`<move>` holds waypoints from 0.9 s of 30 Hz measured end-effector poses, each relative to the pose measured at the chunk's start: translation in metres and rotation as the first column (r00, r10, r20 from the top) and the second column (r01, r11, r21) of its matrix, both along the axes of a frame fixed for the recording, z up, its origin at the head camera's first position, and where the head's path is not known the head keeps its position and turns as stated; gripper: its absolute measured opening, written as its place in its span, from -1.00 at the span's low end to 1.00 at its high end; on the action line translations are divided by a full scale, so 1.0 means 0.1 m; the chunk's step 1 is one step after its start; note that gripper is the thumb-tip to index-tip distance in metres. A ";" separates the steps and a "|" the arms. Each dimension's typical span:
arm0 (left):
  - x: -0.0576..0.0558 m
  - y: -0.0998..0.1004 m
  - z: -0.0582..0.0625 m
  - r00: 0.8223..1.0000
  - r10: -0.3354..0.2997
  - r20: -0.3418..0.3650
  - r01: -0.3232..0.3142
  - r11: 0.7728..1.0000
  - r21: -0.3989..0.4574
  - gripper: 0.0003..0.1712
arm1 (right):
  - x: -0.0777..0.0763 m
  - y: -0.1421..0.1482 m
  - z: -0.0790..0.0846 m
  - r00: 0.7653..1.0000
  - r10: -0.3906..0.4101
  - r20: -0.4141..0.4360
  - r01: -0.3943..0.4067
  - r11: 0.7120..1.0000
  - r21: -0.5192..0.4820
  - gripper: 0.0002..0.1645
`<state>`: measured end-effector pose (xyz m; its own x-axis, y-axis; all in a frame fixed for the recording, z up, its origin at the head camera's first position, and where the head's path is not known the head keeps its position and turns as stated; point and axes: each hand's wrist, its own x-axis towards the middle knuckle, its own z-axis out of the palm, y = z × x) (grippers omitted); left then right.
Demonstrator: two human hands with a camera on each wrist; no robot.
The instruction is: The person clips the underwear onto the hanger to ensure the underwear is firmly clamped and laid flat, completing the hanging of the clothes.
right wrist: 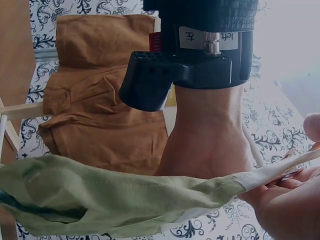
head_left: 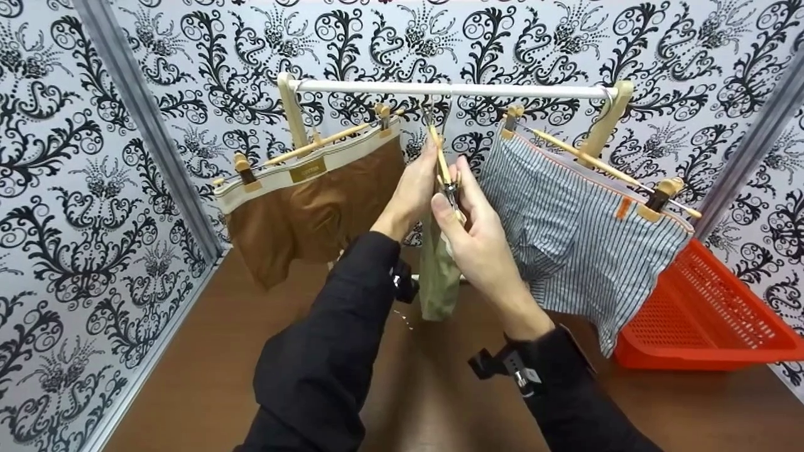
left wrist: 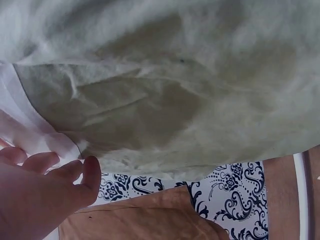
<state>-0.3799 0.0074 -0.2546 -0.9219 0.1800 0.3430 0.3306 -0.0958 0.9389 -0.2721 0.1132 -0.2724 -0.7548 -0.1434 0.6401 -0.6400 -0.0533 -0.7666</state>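
Green underpants (head_left: 436, 270) with a white waistband hang almost edge-on from a wooden clip hanger (head_left: 442, 157). My right hand (head_left: 480, 242) pinches the near clip (head_left: 450, 188) and waistband between thumb and fingers. On the other side, my left hand (head_left: 411, 188) reaches along the hanger with extended fingers. In the left wrist view, fingertips (left wrist: 90, 167) of that hand touch the white waistband (left wrist: 30, 117); part of the fingers is hidden. The green cloth (right wrist: 125, 195) crosses in front of my left hand in the right wrist view.
Brown underpants (head_left: 314, 207) hang at the left, and striped underpants (head_left: 565, 220) at the right, both on clip hangers. A white rail (head_left: 370, 88) on wooden posts carries them. A red basket (head_left: 710, 358) stands at the right on the brown table (head_left: 188, 376).
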 end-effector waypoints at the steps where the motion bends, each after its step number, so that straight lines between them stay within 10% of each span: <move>1: 0.00 0.00 -0.01 1.000 -0.007 -0.003 0.007 1.000 0.003 -0.39 | -0.01 0.00 -0.01 1.000 0.002 0.003 -0.002 1.000 0.000 -0.12; 13: 0.01 -0.04 -0.13 0.992 -0.066 -0.109 0.055 0.994 -0.099 -0.35 | -0.01 0.08 -0.07 1.000 -0.013 0.000 0.013 0.999 0.052 -0.08; 20: 0.15 -0.20 -0.29 0.977 0.068 -0.203 -0.142 0.914 -0.379 -0.28 | 0.05 0.32 -0.18 0.996 -0.079 -0.051 0.087 0.981 0.171 -0.13; 27: 0.47 -0.43 -0.48 0.933 0.222 -0.284 -0.336 0.820 -0.463 -0.23 | 0.18 0.67 -0.33 0.886 -0.363 -0.289 0.456 0.796 0.398 -0.21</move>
